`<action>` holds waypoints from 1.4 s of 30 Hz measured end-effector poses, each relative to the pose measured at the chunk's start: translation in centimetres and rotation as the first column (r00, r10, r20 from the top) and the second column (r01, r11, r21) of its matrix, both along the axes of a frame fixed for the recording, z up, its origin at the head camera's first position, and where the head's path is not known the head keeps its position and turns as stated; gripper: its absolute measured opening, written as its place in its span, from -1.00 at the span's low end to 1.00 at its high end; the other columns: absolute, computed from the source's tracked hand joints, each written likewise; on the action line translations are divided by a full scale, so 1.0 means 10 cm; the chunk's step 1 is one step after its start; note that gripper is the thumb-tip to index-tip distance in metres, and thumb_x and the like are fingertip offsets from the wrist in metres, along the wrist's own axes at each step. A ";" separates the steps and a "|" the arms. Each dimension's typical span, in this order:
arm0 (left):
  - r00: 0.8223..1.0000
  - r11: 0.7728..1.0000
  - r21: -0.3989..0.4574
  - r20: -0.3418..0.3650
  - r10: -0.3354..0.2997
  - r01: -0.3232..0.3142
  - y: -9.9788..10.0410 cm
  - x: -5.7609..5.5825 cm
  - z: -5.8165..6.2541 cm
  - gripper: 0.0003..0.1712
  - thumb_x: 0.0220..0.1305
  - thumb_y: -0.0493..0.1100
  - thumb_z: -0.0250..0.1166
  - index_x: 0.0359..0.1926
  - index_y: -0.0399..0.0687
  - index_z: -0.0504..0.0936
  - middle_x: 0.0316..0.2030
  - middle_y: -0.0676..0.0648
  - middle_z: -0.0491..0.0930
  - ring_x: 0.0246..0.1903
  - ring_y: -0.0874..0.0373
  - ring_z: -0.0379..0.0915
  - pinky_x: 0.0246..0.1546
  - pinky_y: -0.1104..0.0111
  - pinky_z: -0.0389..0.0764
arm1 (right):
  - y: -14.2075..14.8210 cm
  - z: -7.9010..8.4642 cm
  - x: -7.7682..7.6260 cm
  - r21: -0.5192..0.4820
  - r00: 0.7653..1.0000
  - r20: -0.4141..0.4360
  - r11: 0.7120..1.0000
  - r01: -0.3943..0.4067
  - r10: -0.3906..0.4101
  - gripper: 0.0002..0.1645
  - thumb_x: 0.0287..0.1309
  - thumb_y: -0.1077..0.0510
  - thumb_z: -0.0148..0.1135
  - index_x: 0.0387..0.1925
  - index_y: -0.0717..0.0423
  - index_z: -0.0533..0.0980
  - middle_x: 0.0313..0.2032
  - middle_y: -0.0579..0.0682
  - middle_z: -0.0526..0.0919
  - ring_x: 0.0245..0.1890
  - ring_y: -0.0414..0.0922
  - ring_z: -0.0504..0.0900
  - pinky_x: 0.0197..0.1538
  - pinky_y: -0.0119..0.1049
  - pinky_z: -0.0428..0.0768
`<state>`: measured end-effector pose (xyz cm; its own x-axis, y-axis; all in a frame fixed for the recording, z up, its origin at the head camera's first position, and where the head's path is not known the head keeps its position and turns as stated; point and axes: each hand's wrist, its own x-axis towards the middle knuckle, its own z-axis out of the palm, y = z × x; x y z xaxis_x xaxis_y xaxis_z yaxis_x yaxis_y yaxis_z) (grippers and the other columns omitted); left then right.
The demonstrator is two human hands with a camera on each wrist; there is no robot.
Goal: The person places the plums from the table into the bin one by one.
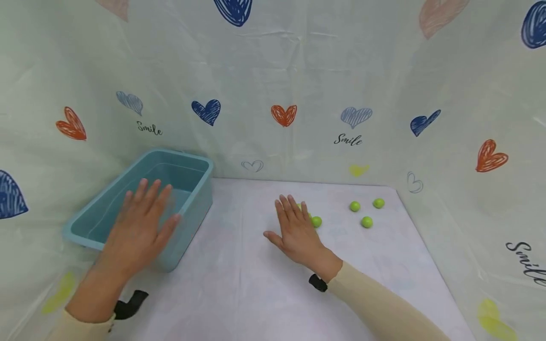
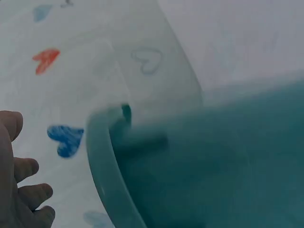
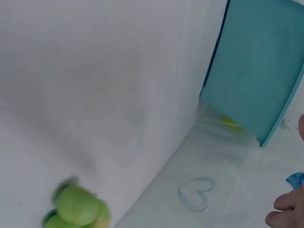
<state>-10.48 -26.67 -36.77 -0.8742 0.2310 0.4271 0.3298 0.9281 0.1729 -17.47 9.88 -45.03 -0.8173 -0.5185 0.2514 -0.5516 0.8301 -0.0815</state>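
Note:
My left hand (image 1: 140,229) is held with fingers spread above the near right side of a blue plastic tub (image 1: 200,203), holding nothing. In the left wrist view the tub's rim (image 2: 102,161) curves beside the fingertips (image 2: 35,194), apart from them. My right hand (image 1: 298,234), fingers straight, is over the white table, partly hiding a cluster of small green balls (image 1: 316,221). That cluster shows blurred in the right wrist view as green balls (image 3: 78,206). Whether the right hand touches any ball cannot be told. The tub's floor is partly hidden by the left hand.
Three more green balls, one of them a ball (image 1: 367,222) nearest the front, lie on the white tabletop (image 1: 239,284) to the right. A pale sheet (image 1: 264,61) printed with hearts rises behind and at both sides. The tub stands along the table's left side.

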 end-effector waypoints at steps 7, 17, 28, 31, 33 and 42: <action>0.977 0.983 0.000 0.111 0.182 -0.183 -0.63 -0.20 0.07 -0.17 0.67 0.07 0.01 0.61 -0.46 0.03 0.51 -0.65 0.04 0.59 -0.58 -0.32 0.50 -0.48 -0.26 | -0.58 0.17 0.01 0.026 0.986 -0.024 0.987 -0.161 0.162 0.03 0.57 -0.38 -0.04 0.65 0.28 0.04 0.66 0.22 0.05 0.69 0.13 -0.02 0.64 0.24 0.07; 0.926 0.953 -0.020 0.228 0.300 -0.304 -1.07 -0.25 -0.04 -0.04 0.67 0.18 -0.07 0.58 -0.58 -0.10 0.49 -0.70 -0.03 0.53 -0.66 -0.28 0.45 -0.54 -0.24 | -0.95 0.21 0.03 0.056 0.978 0.004 0.976 -0.208 0.208 0.01 0.58 -0.39 -0.08 0.66 0.22 0.05 0.67 0.14 0.06 0.70 0.06 -0.01 0.65 0.18 0.09; 0.857 0.931 -0.059 0.372 0.356 -0.361 -1.25 -0.28 -0.17 0.15 0.60 0.36 -0.09 0.48 -0.75 -0.10 0.29 -0.75 0.03 0.24 -0.68 -0.04 0.13 -0.64 0.08 | -1.07 0.23 0.08 0.074 0.974 0.007 0.971 -0.227 0.227 0.01 0.58 -0.40 -0.10 0.67 0.19 0.02 0.68 0.12 0.05 0.70 0.03 -0.02 0.66 0.19 0.04; 0.844 0.928 -0.073 0.396 0.363 -0.365 -1.27 -0.28 -0.18 0.21 0.57 0.42 -0.12 0.48 -0.77 -0.11 0.30 -0.76 0.03 0.23 -0.70 0.00 0.13 -0.63 0.14 | -1.09 0.24 0.08 0.074 0.974 0.003 0.971 -0.228 0.228 0.01 0.59 -0.40 -0.12 0.68 0.19 0.02 0.68 0.12 0.05 0.70 0.03 -0.02 0.66 0.20 0.03; 0.841 0.928 -0.082 0.400 0.364 -0.363 -1.28 -0.28 -0.18 0.21 0.57 0.42 -0.13 0.47 -0.78 -0.09 0.28 -0.76 0.05 0.21 -0.70 0.04 0.10 -0.62 0.19 | -1.09 0.24 0.09 0.073 0.973 0.009 0.971 -0.230 0.229 0.01 0.59 -0.40 -0.13 0.68 0.19 0.00 0.68 0.12 0.04 0.70 0.03 -0.04 0.66 0.20 0.02; 0.824 0.922 -0.113 0.419 0.382 -0.370 -1.15 -0.26 -0.18 0.22 0.58 0.41 -0.11 0.47 -0.80 -0.12 0.36 -0.77 0.01 0.29 -0.74 0.02 0.16 -0.62 0.23 | -1.09 0.23 0.09 0.074 0.974 -0.005 0.972 -0.224 0.225 0.01 0.59 -0.40 -0.12 0.68 0.20 -0.01 0.68 0.12 0.02 0.70 0.02 -0.05 0.66 0.21 0.01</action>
